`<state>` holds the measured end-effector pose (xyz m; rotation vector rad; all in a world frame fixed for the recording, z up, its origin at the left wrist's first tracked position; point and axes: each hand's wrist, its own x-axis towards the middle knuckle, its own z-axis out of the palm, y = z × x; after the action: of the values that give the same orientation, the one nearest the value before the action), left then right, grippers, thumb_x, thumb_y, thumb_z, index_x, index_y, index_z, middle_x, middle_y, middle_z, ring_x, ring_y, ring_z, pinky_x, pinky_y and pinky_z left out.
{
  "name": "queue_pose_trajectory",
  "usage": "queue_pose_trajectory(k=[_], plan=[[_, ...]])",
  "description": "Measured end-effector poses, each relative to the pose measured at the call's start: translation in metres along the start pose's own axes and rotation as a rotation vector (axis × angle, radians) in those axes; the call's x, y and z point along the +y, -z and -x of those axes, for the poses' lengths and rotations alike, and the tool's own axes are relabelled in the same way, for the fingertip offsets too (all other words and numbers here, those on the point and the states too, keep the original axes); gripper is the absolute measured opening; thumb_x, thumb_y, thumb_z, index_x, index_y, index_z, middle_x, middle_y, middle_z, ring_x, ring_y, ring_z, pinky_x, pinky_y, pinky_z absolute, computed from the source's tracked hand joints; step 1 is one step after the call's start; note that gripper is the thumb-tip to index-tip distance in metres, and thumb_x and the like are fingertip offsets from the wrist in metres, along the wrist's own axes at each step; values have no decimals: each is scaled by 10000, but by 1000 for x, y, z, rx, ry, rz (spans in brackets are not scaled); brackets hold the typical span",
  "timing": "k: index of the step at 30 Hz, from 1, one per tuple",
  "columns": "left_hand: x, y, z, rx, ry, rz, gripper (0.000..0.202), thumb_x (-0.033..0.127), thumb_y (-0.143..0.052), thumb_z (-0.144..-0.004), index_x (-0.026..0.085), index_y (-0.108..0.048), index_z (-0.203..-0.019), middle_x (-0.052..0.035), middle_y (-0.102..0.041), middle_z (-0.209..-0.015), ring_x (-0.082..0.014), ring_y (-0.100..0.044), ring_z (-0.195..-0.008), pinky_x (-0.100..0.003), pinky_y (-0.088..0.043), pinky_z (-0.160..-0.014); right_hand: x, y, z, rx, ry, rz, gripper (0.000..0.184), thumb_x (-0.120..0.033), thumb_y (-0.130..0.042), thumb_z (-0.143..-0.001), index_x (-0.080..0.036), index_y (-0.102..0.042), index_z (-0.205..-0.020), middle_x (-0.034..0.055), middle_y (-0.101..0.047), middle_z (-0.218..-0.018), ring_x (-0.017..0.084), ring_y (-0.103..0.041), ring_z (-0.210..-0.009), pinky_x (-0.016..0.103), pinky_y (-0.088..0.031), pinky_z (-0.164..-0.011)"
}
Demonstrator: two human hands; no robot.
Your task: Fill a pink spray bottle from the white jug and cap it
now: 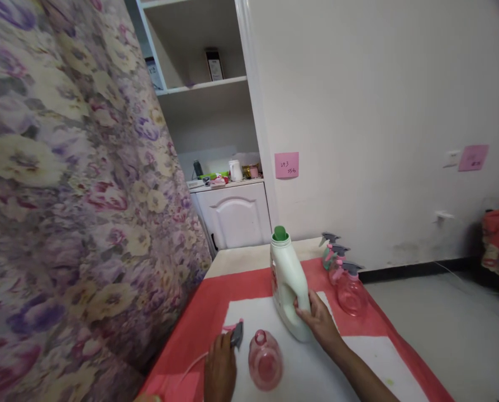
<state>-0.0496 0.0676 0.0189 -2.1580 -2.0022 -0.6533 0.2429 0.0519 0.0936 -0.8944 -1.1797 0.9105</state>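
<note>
My right hand (pixel 316 318) grips the handle of a pale green jug (pixel 289 268). The jug's mouth is uncapped, and a darker green piece (pixel 280 231) shows at it. Whether the jug's base rests on the table is unclear. In my left hand (pixel 221 363) is a grey-and-pink spray nozzle (pixel 236 335), with its thin tube trailing to the left. Between both hands, a clear pink bottle (pixel 266 363) stands on white paper with its neck open.
Several spray bottles (pixel 352 296) with grey triggers line the table's right side. White sheets lie over the red tablecloth (pixel 215 290). A floral curtain (pixel 85 223) hangs close on the left. Behind are a white cabinet (pixel 236 218) with shelves and a wall with pink notes (pixel 286 165).
</note>
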Motion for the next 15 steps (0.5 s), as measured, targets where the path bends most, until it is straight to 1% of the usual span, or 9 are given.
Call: queue_pose_trajectory(k=[4, 6, 8, 10, 11, 12, 13, 14, 15], plan=[[-2, -5, 2, 8, 0, -29, 368, 75, -384, -884, 199, -588, -1165, -85, -638, -1106, -219, -587, -1069, -331, -418, -929, 28, -15, -6, -5, -15, 29, 302, -390, -661, -753, -201, -589, -978, 48, -684, -948, 258, -636, -919, 363, -509, -839], [-2, -6, 3, 2, 1, -24, 355, 80, -391, -885, 186, -591, -1158, -92, -638, -1104, -222, -583, -1062, -331, -418, -919, 35, -15, -3, -3, -22, 58, 345, -389, -653, -762, -196, -584, -1039, 60, -682, -992, 270, -632, -955, 388, -498, -872], [-2, -5, 3, -1, 2, -17, 345, 85, -387, -890, 175, -596, -1149, -98, -638, -1092, -226, -583, -1041, -333, -420, -902, 38, -9, 4, 24, -26, 91, 411, -379, -659, -766, -196, -558, -1120, 80, -658, -1095, 285, -601, -1054, 418, -462, -949], [-1, -5, 3, -2, 4, -12, 344, 85, -379, -893, 170, -595, -1147, -101, -636, -1087, -228, -582, -1028, -334, -420, -884, 37, -2, 18, 122, -14, 165, 435, -370, -660, -777, -204, -533, -1159, 97, -612, -1186, 294, -556, -1134, 444, -415, -1014], [-1, -5, 3, -2, 3, -10, 346, 83, -380, -892, 170, -591, -1152, -101, -634, -1088, -229, -579, -1027, -334, -419, -881, 36, 0, 28, 191, 1, 223, 419, -366, -654, -788, -208, -531, -1157, 102, -597, -1197, 296, -545, -1145, 455, -402, -1028], [-1, -5, 3, -2, 2, -7, 351, 81, -386, -889, 173, -586, -1162, -98, -631, -1093, -228, -576, -1031, -333, -416, -883, 36, 2, 40, 265, 19, 289, 372, -367, -638, -807, -211, -538, -1130, 103, -597, -1175, 295, -554, -1123, 460, -410, -1018], [-1, -5, 3, -2, -1, -5, 356, 78, -394, -885, 180, -581, -1171, -92, -628, -1096, -226, -573, -1035, -331, -412, -887, 36, 1, 52, 298, 42, 345, 323, -364, -616, -828, -215, -548, -1107, 101, -603, -1144, 293, -562, -1107, 461, -416, -1010], [-1, -6, 3, -2, -3, -3, 361, 77, -400, -883, 188, -576, -1178, -85, -626, -1099, -223, -569, -1039, -329, -408, -893, 38, -2, 64, 291, 65, 375, 275, -352, -599, -842, -217, -562, -1078, 97, -613, -1113, 291, -571, -1094, 454, -429, -999], [-2, -7, 3, -2, -5, -2, 363, 78, -404, -883, 195, -573, -1182, -79, -623, -1100, -219, -567, -1041, -327, -404, -899, 41, -8, 75, 243, 73, 389, 253, -337, -597, -841, -221, -578, -1066, 92, -622, -1099, 289, -580, -1091, 442, -445, -990]])
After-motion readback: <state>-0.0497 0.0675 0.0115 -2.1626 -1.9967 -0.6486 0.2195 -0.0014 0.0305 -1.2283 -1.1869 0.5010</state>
